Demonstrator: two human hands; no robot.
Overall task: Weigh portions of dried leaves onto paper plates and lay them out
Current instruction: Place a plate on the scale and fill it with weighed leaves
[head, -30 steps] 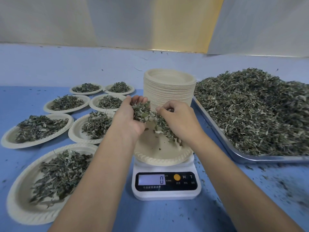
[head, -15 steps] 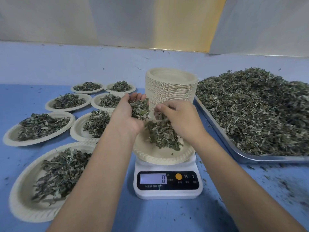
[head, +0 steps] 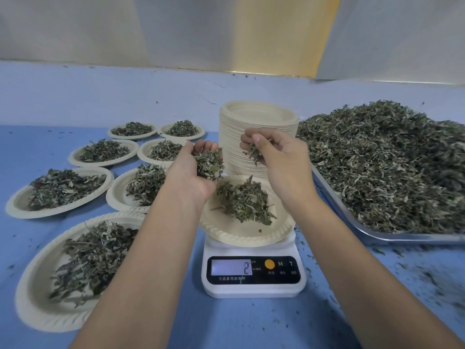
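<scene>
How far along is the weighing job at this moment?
Done: seven filled plates laid out on the left. In hand: a plate on the scale holds a small pile; left hand cups leaves, right hand pinches more. Left: topping up this portion, plus a tall plate stack and a heaped tray.

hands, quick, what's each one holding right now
Left hand: cupped, holds leaves.
Right hand: pinches a few leaves above the plate.

Packing workroom: leaf-heaped tray [head: 377, 238], scale [head: 251, 289], plate stack [head: 232, 147].
</scene>
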